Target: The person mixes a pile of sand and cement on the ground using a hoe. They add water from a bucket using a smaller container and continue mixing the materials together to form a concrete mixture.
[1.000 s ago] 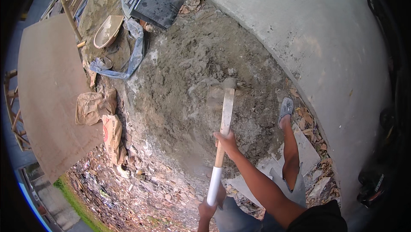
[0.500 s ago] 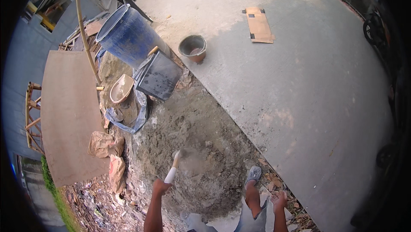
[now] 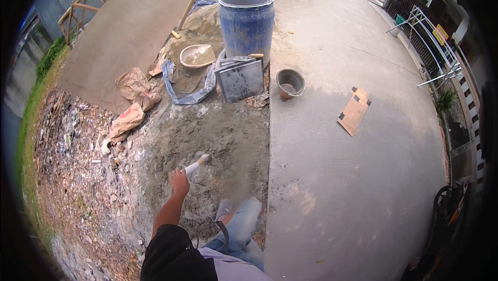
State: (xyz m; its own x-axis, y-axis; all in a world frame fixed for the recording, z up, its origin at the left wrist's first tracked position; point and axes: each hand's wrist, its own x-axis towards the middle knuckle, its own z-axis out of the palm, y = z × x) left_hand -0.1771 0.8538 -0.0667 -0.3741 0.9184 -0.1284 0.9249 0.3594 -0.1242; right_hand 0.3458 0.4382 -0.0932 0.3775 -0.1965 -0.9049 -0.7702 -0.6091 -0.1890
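Far left of your fingers: a strip of mixed stone-and-litter rubble [image 3: 78, 151]. Up-left of them, a crumpled brown paper sack with red print [image 3: 127, 123]. Then your left hand [image 3: 179, 181]: fingers curled closed around the white sleeve of a long wooden-shafted tool [image 3: 198, 162], which runs up and right from them to the grey, crumbly mortar-like heap [image 3: 223, 138]. (Head end looks buried or foreshortened; can't tell which.) Right of and below the fingers, your blue-jeaned leg [image 3: 243, 221]. Well right, a smooth grey concrete slab [image 3: 363, 193]. Your right hand is out of view, so can't tell its fingers.

Risk: with only one visible hand on the sleeve, the shaft could twist or slip if the head snags in the heap; swung loosely toward the body, it could catch your leg.

Versus half a second ago: view has swung, your right hand has left the picture, your left still grips the sleeve.
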